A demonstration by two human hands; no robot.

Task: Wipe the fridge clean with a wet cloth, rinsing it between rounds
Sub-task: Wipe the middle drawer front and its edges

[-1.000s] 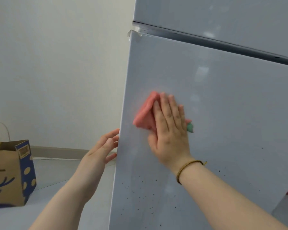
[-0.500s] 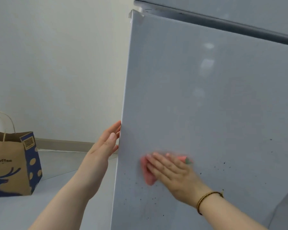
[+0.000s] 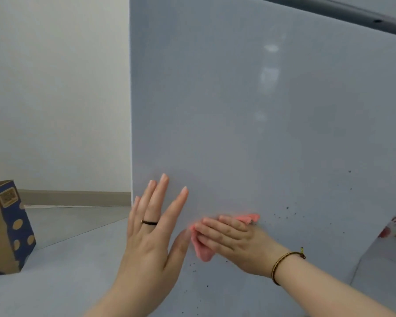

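Observation:
The grey fridge door (image 3: 249, 110) fills most of the view. Its lower part is dotted with small dark specks. My right hand (image 3: 233, 241) presses a pink cloth (image 3: 201, 250) flat against the lower door, fingers pointing left. The cloth shows below my fingers and at its far corner above them. My left hand (image 3: 151, 227) lies flat and open on the door near its left edge, fingers spread upward, with a dark ring on one finger.
A brown and blue paper bag (image 3: 7, 227) stands on the grey floor at the left. A pale wall with a skirting board (image 3: 73, 197) runs behind. A dark gap (image 3: 352, 12) divides the door from the upper door.
My right hand has wiped the cloth down the door from its middle to its lower part. My left hand has shifted from gripping the door's edge to lying flat on its front.

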